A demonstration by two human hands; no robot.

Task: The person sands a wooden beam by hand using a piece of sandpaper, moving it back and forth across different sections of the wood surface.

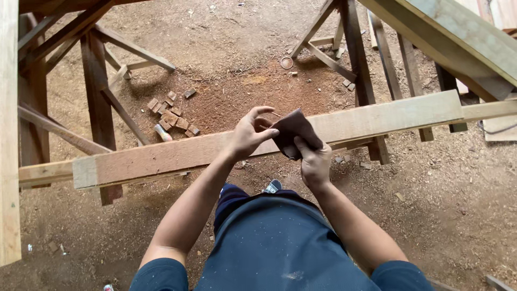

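Observation:
Both my hands hold a dark brown sheet of sandpaper (293, 131) just above a long pale wooden beam (377, 118). My left hand (249, 133) pinches the sheet's left edge with thumb and fingers. My right hand (314, 161) grips it from below, at its lower right. The beam runs across the view from lower left to upper right, resting on wooden trestles.
A dark wooden trestle (97, 91) stands at the left and another (355, 59) at the upper right. Small wood offcuts (171, 114) lie on the sawdust-covered dirt floor. Pale planks (463, 37) cross the top right; another plank (8, 134) runs down the left edge.

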